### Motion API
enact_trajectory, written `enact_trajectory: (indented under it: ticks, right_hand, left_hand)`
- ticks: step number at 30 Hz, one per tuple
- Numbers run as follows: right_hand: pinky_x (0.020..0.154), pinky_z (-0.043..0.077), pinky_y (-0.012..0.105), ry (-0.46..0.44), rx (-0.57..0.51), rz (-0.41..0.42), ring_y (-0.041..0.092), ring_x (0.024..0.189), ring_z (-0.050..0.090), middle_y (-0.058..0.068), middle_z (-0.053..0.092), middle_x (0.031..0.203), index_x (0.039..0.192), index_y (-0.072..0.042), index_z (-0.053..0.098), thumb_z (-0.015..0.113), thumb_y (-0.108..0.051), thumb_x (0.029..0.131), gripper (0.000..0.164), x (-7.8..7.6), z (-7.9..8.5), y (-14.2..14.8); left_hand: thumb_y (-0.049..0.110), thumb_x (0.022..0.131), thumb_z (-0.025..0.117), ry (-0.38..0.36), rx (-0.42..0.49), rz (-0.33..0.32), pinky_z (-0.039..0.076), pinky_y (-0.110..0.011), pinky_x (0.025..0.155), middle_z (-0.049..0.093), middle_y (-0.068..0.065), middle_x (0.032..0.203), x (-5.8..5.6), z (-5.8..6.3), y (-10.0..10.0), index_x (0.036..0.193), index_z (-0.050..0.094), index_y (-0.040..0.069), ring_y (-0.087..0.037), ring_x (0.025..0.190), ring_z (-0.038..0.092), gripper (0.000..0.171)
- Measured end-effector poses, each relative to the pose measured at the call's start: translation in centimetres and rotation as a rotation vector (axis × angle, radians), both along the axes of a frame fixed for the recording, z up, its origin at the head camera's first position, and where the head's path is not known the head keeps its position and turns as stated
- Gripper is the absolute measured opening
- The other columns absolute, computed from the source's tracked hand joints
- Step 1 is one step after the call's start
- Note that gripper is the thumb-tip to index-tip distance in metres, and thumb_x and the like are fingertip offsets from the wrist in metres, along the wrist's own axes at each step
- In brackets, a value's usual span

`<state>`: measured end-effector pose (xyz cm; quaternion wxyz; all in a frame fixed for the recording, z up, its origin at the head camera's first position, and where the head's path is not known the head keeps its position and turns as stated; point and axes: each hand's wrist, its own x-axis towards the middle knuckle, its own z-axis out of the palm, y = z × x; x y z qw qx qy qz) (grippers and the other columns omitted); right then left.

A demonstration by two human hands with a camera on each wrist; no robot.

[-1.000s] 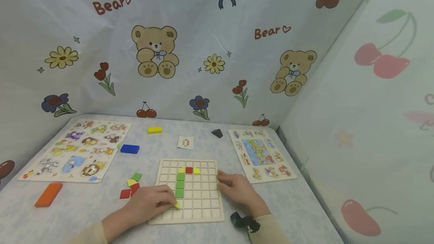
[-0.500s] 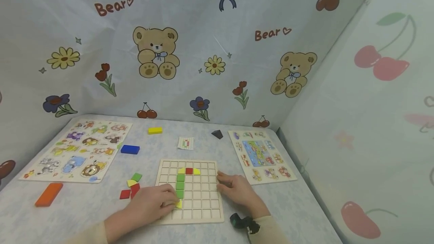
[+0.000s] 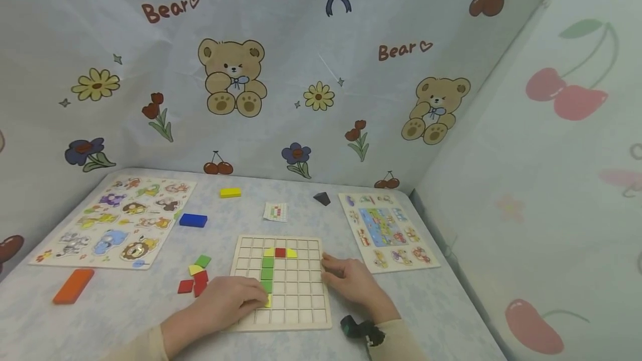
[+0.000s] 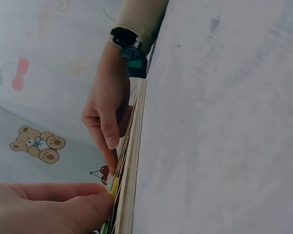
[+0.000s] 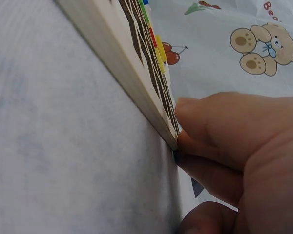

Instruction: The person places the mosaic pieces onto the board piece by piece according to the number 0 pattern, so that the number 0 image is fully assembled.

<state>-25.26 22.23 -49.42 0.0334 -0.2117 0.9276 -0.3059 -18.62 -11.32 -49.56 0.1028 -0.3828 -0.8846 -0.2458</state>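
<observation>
A square wooden grid board (image 3: 301,322) lies on the table. On it are several green square tiles (image 3: 267,274) in a column, with a red square tile (image 3: 280,253) and two yellow rounded tiles (image 3: 292,253) at the top. My left hand (image 3: 225,301) pinches a yellow tile (image 3: 269,301) in the cell just below the green column; the fingertips cover part of it. In the left wrist view, thumb and finger meet at this yellow tile (image 4: 115,185). My right hand (image 3: 353,283) holds the board's right edge, its thumb and fingers against the rim (image 5: 161,124).
Loose red, green and yellow tiles (image 3: 185,286) lie left of the board. A small pattern card (image 3: 276,212) sits behind it. Animal puzzle boards (image 3: 120,219) flank both sides. Orange (image 3: 73,287), blue (image 3: 193,220) and yellow (image 3: 230,193) blocks and a dark piece (image 3: 322,198) lie around.
My left hand has moved slightly right and up, bringing the tilted yellow tile down into the cell under the green column. The right hand stays at the board's edge.
</observation>
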Motion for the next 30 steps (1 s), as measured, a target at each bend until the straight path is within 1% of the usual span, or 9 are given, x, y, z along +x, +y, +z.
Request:
enact_trajectory:
  ticks: [4, 9, 17, 18, 20, 24, 26, 28, 30]
  right_hand:
    - [0.11, 0.044, 0.052, 0.001, 0.005, 0.007, 0.027, 0.138, 0.055, -0.005, 0.059, 0.147, 0.134, -0.015, 0.069, 0.071, -0.035, 0.096, 0.043, -0.2, 0.0, 0.0]
    - [0.111, 0.044, 0.052, 0.004, 0.006, -0.004, 0.029, 0.138, 0.055, -0.002, 0.059, 0.147, 0.133, -0.012, 0.069, 0.072, -0.031, 0.096, 0.042, -0.1, 0.2, 0.0]
    - [0.11, 0.044, 0.051, -0.019, 0.013, -0.02, 0.026, 0.138, 0.055, -0.006, 0.059, 0.147, 0.133, -0.015, 0.07, 0.071, -0.025, 0.096, 0.038, 0.1, 0.3, -0.1]
    - [0.11, 0.044, 0.05, -0.019, 0.017, -0.022, 0.025, 0.138, 0.055, -0.006, 0.059, 0.146, 0.133, -0.016, 0.07, 0.071, -0.025, 0.096, 0.038, 0.1, 0.3, 0.0]
    - [0.11, 0.045, 0.05, -0.014, 0.03, -0.019, 0.024, 0.138, 0.055, -0.008, 0.059, 0.146, 0.133, -0.017, 0.07, 0.071, -0.027, 0.097, 0.037, 0.0, 0.2, 0.0]
    - [0.11, 0.045, 0.049, -0.002, 0.04, -0.011, 0.025, 0.137, 0.056, -0.008, 0.058, 0.146, 0.133, -0.018, 0.07, 0.071, -0.027, 0.097, 0.037, -0.1, 0.1, 0.0]
    - [0.11, 0.045, 0.049, 0.001, 0.038, -0.013, 0.025, 0.137, 0.056, -0.008, 0.058, 0.147, 0.133, -0.018, 0.07, 0.071, -0.027, 0.097, 0.037, -0.1, 0.1, 0.0]
    - [0.11, 0.045, 0.049, 0.001, 0.035, -0.021, 0.025, 0.137, 0.056, -0.008, 0.058, 0.146, 0.132, -0.018, 0.07, 0.071, -0.028, 0.097, 0.037, -0.1, 0.0, 0.0]
    - [0.11, 0.045, 0.049, 0.003, 0.038, -0.029, 0.025, 0.137, 0.056, -0.009, 0.058, 0.146, 0.132, -0.019, 0.071, 0.071, -0.028, 0.096, 0.037, 0.0, 0.0, 0.0]
  left_hand:
    - [0.024, 0.091, 0.08, -0.04, 0.005, 0.026, 0.057, -0.023, 0.074, 0.069, 0.024, 0.101, -0.1, -0.1, 0.0, 0.104, 0.081, 0.034, 0.004, 0.088, 0.067, 0.017]
    - [0.03, 0.09, 0.08, -0.113, 0.009, 0.09, 0.046, -0.016, 0.061, 0.062, 0.024, 0.092, -0.2, -0.1, 0.3, 0.102, 0.082, 0.035, 0.009, 0.075, 0.055, 0.013]
    - [0.03, 0.092, 0.078, -0.145, 0.004, 0.149, 0.045, -0.017, 0.061, 0.064, 0.027, 0.093, 0.2, -0.4, -0.1, 0.104, 0.079, 0.037, 0.009, 0.073, 0.053, 0.014]
    - [0.03, 0.093, 0.078, -0.149, 0.012, 0.178, 0.044, -0.018, 0.06, 0.064, 0.027, 0.093, 0.2, -0.2, -0.2, 0.104, 0.079, 0.038, 0.009, 0.071, 0.052, 0.013]
    - [0.031, 0.093, 0.077, -0.162, 0.028, 0.286, 0.044, -0.019, 0.059, 0.065, 0.027, 0.093, 0.1, 0.2, -0.8, 0.104, 0.078, 0.038, 0.007, 0.069, 0.051, 0.013]
    - [0.035, 0.093, 0.075, -0.226, 0.039, 0.586, 0.043, -0.026, 0.057, 0.069, 0.014, 0.098, -0.7, 1.8, -3.2, 0.109, 0.076, 0.029, -0.002, 0.067, 0.054, 0.018]
    - [0.036, 0.092, 0.074, -0.281, 0.025, 0.705, 0.044, -0.029, 0.057, 0.071, 0.004, 0.103, -1.3, 2.4, -4.8, 0.115, 0.075, 0.022, -0.008, 0.071, 0.058, 0.027]
    - [0.038, 0.092, 0.075, -0.339, 0.007, 0.774, 0.045, -0.031, 0.057, 0.072, -0.006, 0.109, -1.9, 2.6, -6.5, 0.12, 0.072, 0.015, -0.014, 0.077, 0.063, 0.036]
    - [0.038, 0.09, 0.076, -0.386, -0.014, 0.805, 0.047, -0.034, 0.058, 0.071, -0.012, 0.111, -2.4, 2.5, -7.7, 0.122, 0.07, 0.009, -0.019, 0.082, 0.064, 0.044]
